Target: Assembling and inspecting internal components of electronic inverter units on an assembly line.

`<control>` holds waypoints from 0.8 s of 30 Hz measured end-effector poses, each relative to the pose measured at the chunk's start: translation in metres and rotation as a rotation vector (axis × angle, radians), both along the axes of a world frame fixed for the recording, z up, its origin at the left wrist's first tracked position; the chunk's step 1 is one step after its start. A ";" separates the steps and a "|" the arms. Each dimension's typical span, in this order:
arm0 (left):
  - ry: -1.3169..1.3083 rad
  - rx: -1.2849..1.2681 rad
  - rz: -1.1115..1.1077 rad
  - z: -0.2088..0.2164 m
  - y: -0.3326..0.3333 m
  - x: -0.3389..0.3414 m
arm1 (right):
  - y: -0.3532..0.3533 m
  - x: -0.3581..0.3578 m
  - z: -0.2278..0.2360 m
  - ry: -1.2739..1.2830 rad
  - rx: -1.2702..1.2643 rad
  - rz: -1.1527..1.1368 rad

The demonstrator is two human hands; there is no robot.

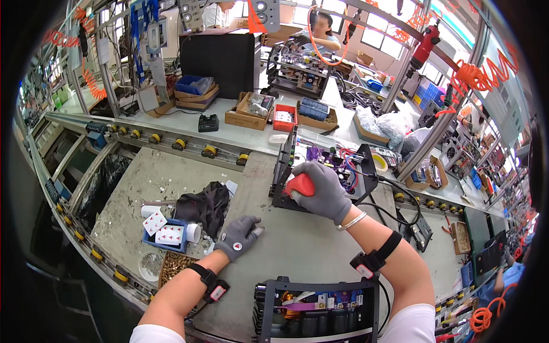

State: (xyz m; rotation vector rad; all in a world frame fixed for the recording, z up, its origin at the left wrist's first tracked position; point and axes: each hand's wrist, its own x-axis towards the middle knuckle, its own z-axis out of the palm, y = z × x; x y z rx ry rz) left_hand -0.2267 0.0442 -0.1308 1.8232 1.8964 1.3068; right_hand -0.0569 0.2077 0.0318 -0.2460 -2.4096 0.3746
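My right hand (323, 191), in a grey glove, grips a rounded red object (301, 184) at the front of an opened black chassis (366, 160). The object's kind and lower end are hidden by the hand. Wires, circuit parts and a purple piece show inside the chassis. On the grey worktop, my left hand (239, 237) rests with its fingers loosely spread and nothing in them. A white label with a red triangle sticks to the back of its glove. Nearest to me lies a second open black unit (316, 311) with copper coils and black cylinders.
Left of my left hand, a blue bin (183, 243) carries sheets of triangle labels, beside a black cloth (201, 208) and a box of screws (174, 266). Roller rails (209, 151) run behind. A red power driver (424, 48) hangs upper right. Another person (320, 40) works beyond.
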 end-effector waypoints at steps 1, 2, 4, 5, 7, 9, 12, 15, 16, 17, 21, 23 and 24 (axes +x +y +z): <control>0.007 0.005 -0.003 -0.001 0.000 0.000 | 0.000 -0.001 -0.002 0.007 0.008 0.011; 0.005 0.022 0.003 -0.002 -0.001 0.000 | 0.000 -0.002 -0.004 0.009 0.006 0.019; 0.046 0.011 0.012 -0.002 0.000 -0.001 | -0.001 -0.002 -0.007 -0.031 0.026 0.009; 0.043 0.007 0.016 -0.003 0.000 -0.001 | -0.002 -0.002 -0.009 -0.073 0.038 0.002; 0.022 -0.017 0.011 -0.003 0.000 -0.001 | -0.002 -0.002 -0.011 -0.053 0.062 0.009; 0.018 0.005 0.009 -0.003 0.001 -0.001 | -0.003 -0.003 -0.013 -0.032 0.085 0.023; 0.007 0.022 0.008 -0.002 0.001 -0.001 | -0.005 -0.004 -0.013 -0.021 0.126 0.074; 0.005 0.029 0.006 -0.003 0.001 -0.002 | -0.007 -0.003 -0.013 -0.115 0.182 0.053; 0.009 0.005 0.005 -0.003 0.001 -0.002 | -0.007 -0.003 -0.014 -0.115 0.191 0.057; 0.014 0.033 0.009 -0.004 0.001 -0.002 | -0.008 -0.002 -0.015 -0.107 0.199 0.060; 0.023 0.008 0.017 -0.007 0.000 -0.002 | -0.007 -0.002 -0.018 -0.144 0.248 0.067; 0.017 0.007 0.012 -0.007 0.000 -0.001 | -0.009 -0.001 -0.014 -0.237 0.301 0.099; 0.009 -0.005 0.017 -0.007 0.000 -0.001 | -0.011 0.001 -0.010 -0.221 0.336 0.097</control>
